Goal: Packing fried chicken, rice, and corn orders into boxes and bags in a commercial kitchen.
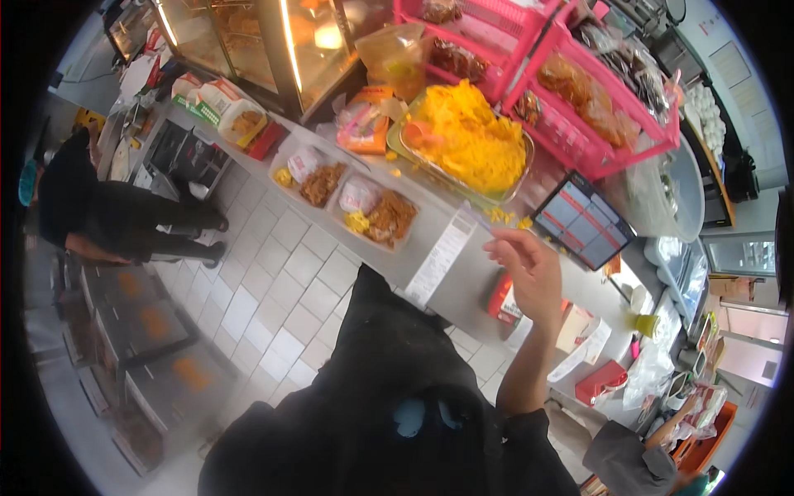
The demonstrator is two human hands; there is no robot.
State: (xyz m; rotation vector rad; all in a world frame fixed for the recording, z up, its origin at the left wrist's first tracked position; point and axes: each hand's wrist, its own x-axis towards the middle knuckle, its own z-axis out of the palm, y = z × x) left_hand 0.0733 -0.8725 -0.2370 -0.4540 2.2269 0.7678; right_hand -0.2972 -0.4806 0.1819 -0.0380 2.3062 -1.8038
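Above the steel counter [459,273] my right hand [527,266] hangs with its fingers partly curled and nothing seen in them. It is between a tablet [585,220] with a lit screen and a long printed paper slip [441,255]. A red and white carton [505,299] lies beside the wrist. Left of the slip are two open meal boxes [406,245], each with fried chicken, a wrapped round item and a yellow portion. Behind them is a glass tray [527,162] heaped with yellow food, a pinkish-orange scoop [420,134] in it. My left hand is out of view.
Pink plastic baskets [577,146] with bagged food stand behind the tray. A lit glass display cabinet [260,56] is at the back left. One co-worker [105,192] stands at left, another [629,459] at lower right. Folded cartons [577,338] lie right of my forearm.
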